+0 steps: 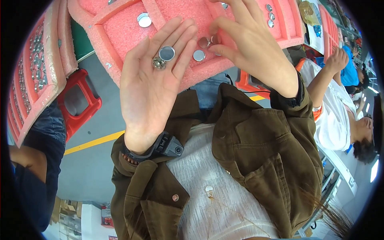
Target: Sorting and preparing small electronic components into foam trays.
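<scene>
My left hand (154,76) is palm up over the near edge of a pink foam tray (124,28), its fingers stretched out flat. A round silver disc (167,53) rests on those fingers, and beside it sits a small, dark patterned metal piece (159,63), perhaps a ring. My right hand (248,44) reaches over the tray with thumb and index finger apart. Next to their tips lies a pinkish, shiny disc (204,42), with others partly hidden by the fingers. Another silver disc (199,55) lies nearer to me.
A white-topped round piece (144,20) lies in the tray's left compartment; several small discs (271,17) line its right one. To the left, another foam tray (38,60) holds many metal pieces, above a red stool (82,102). A person in white (330,108) works at the right.
</scene>
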A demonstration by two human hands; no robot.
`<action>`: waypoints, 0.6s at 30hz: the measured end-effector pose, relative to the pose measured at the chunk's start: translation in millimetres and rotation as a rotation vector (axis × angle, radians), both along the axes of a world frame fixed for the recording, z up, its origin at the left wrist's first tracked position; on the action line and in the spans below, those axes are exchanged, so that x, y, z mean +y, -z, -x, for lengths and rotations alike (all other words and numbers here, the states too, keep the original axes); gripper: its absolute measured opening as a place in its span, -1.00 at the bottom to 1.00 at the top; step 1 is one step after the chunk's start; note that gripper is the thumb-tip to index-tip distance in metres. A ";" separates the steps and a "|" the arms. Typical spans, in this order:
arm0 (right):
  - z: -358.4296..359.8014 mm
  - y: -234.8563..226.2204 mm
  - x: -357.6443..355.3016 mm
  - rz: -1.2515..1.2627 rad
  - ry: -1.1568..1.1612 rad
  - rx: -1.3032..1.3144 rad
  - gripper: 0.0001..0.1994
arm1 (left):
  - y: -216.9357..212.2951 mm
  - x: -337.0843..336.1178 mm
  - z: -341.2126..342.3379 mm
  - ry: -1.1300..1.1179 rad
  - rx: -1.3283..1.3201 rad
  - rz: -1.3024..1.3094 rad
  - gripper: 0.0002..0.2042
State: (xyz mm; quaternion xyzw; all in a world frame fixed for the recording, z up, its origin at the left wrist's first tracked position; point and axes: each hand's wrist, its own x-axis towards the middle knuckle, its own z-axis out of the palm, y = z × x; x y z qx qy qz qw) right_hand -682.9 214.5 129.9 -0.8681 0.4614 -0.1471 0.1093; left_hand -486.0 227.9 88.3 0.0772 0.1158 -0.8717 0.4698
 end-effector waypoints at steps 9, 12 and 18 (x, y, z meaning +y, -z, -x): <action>-2.4 -10.2 -5.9 -0.124 0.060 0.030 -0.80 | 1.2 0.0 -1.2 0.005 -0.020 0.005 -0.51; -11.1 13.0 -18.5 0.085 -0.102 -0.460 -0.80 | -1.3 1.5 -0.7 0.008 -0.071 0.039 -0.51; -39.1 -27.9 9.9 0.001 0.130 -0.355 -0.76 | -7.7 2.2 -4.2 0.140 0.011 -0.005 -0.51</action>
